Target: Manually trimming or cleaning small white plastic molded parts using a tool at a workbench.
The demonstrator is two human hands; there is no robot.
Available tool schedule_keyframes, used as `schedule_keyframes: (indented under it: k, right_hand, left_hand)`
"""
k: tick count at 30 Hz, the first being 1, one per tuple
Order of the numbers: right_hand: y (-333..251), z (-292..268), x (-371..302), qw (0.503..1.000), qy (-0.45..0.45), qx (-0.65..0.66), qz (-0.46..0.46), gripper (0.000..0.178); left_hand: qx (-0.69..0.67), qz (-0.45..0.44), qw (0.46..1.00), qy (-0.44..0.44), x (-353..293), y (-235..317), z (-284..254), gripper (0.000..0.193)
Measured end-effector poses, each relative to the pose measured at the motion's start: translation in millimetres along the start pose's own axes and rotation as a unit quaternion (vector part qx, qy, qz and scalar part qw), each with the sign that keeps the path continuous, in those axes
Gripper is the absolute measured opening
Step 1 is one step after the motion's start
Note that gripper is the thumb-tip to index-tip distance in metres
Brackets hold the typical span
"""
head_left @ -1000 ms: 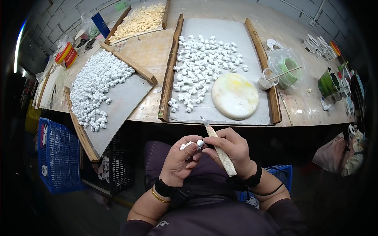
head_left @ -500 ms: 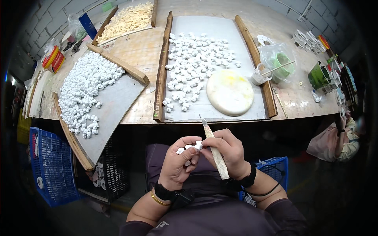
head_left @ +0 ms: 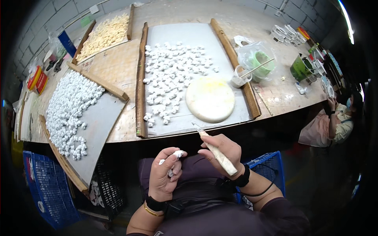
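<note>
My left hand [head_left: 162,179] is closed on several small white knobbly pieces [head_left: 178,153]; one pokes out between thumb and forefinger, others show lower among the fingers. In my right hand [head_left: 229,149] is a small craft knife [head_left: 220,157] with a pale wrapped handle. Its narrow blade points up and left, near the table's front edge. The hands are apart over my lap. Beyond the blade a round whitish slab [head_left: 210,106] with a yellow smear lies on a grey board [head_left: 177,33]. Similar white pieces [head_left: 173,67] are scattered over that board's left part.
Wooden rails [head_left: 141,82] flank the board. On the left, a tilted grey board [head_left: 104,114] carries heaped white pieces. Cream pieces [head_left: 106,33] fill a tray behind. A cup [head_left: 241,78] and green bowl [head_left: 263,65] stand right. Blue crates [head_left: 49,188] sit below. Another person [head_left: 334,126] is at right.
My hands have drawn apart; the right with the knife has separated from the piece in the left. The left hand has lowered slightly. The whole view has turned and shifted.
</note>
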State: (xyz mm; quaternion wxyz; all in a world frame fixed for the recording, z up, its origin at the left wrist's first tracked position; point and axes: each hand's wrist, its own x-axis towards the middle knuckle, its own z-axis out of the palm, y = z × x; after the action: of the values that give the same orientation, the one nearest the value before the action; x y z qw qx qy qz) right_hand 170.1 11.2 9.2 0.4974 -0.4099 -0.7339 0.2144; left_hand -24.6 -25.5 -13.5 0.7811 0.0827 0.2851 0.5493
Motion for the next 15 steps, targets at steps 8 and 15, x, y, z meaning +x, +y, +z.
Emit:
schedule_keyframes:
  k: [8, 15]
  right_hand:
    - [60.6, -43.1, 1.0, 0.927, 0.163, 0.185, 0.283, 0.023]
    - [79.5, -31.4, 1.3, 0.926, 0.14, 0.194, 0.292, 0.022]
  left_hand:
    - [0.011, -0.035, 0.999, 0.013, 15.2, -5.4, 5.0, 0.026]
    - [-0.015, -0.065, 0.997, 0.028, 23.9, -8.0, 3.0, 0.028]
